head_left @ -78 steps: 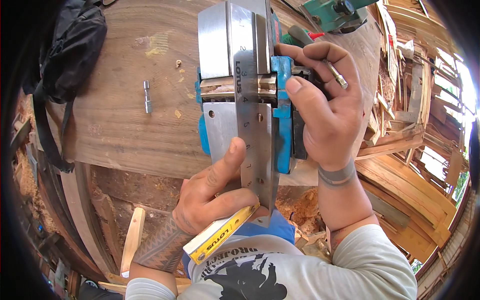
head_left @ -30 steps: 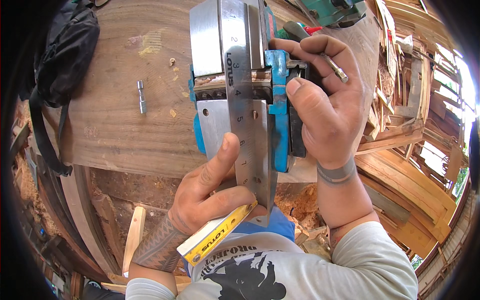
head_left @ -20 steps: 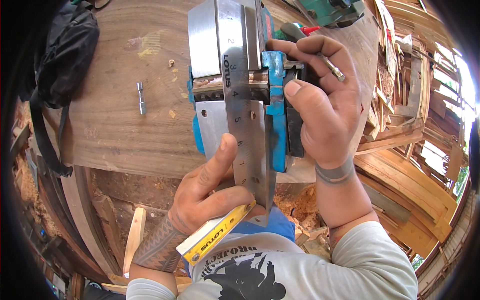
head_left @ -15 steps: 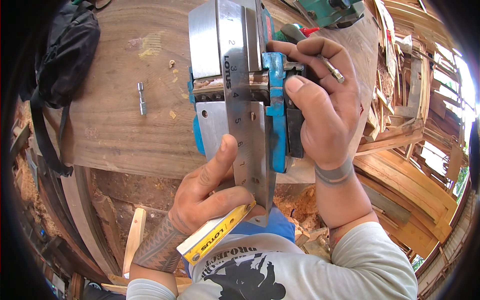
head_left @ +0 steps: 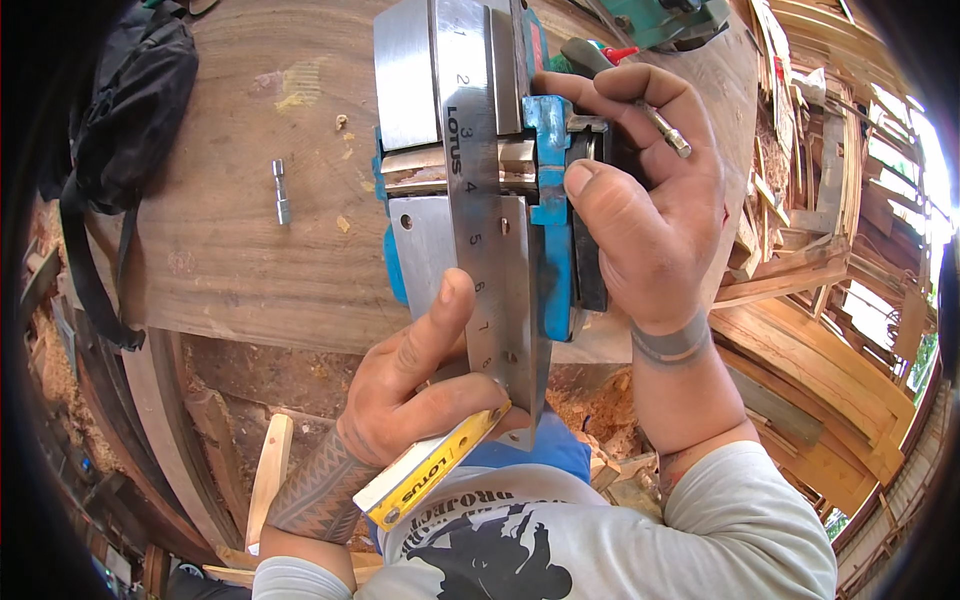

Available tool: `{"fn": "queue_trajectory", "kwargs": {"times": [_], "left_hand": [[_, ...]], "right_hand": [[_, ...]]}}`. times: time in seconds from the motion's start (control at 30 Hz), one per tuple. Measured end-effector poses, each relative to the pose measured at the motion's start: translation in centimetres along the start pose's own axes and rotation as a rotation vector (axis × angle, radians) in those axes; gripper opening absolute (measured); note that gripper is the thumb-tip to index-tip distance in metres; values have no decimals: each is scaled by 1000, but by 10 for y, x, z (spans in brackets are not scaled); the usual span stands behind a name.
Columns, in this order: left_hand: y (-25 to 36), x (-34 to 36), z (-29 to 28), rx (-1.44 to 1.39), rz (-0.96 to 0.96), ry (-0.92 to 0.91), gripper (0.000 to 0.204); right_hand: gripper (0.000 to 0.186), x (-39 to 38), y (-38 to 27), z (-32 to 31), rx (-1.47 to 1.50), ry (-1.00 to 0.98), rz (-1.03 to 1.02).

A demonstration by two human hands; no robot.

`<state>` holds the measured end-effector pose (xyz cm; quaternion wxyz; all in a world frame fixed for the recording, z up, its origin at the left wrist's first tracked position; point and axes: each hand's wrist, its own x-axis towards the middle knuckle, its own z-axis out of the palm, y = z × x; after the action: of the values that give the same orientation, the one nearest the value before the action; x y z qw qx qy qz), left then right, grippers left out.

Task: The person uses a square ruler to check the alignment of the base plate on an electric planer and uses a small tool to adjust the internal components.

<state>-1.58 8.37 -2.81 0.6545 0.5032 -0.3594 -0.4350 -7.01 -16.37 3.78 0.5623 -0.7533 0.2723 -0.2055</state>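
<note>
An electric hand planer [head_left: 405, 90] with a blue body lies with its metal sole up on the wooden table. Along the sole rests the steel blade [head_left: 468, 210] of a square, crossing the gap with the cutter drum [head_left: 412, 172]. My left hand [head_left: 415, 385] is closed on the square near its yellow-edged stock [head_left: 445, 468], index finger raised beside the blade. At the planer's right side is my right hand [head_left: 660, 215], thumb against the black part by the drum. A short metal rod [head_left: 667, 131] is tucked between its curled fingers; some fingertips are hidden behind the planer.
A small metal socket tool [head_left: 281, 190] lies on the table [head_left: 230, 270] left of the planer. A black bag [head_left: 130, 110] hangs over the far left corner. Beyond stand a green power tool [head_left: 665, 25] and a red-tipped item [head_left: 620, 54]. Wood boards [head_left: 800, 370] are piled on the right.
The cutter drum has turned: a smooth metallic face shows in the gap where a darker recess was. The right thumb has shifted slightly; the left hand and square stay nearly still.
</note>
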Motion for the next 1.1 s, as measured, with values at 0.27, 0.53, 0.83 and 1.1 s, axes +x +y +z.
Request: {"fn": "queue_trajectory", "kwargs": {"times": [0.27, 0.53, 0.83, 1.1], "left_hand": [[1, 1, 0, 19, 6, -8, 74], [2, 3, 0, 30, 5, -17, 78], [4, 3, 0, 29, -1, -23, 83], [5, 3, -1, 27, -8, -26, 87]], "right_hand": [[59, -1, 0, 0, -9, -8, -1], [59, -1, 1, -1, 23, -15, 0], [59, 1, -1, -1, 10, -15, 18], [58, 2, -2, 0, 6, -8, 19]]}}
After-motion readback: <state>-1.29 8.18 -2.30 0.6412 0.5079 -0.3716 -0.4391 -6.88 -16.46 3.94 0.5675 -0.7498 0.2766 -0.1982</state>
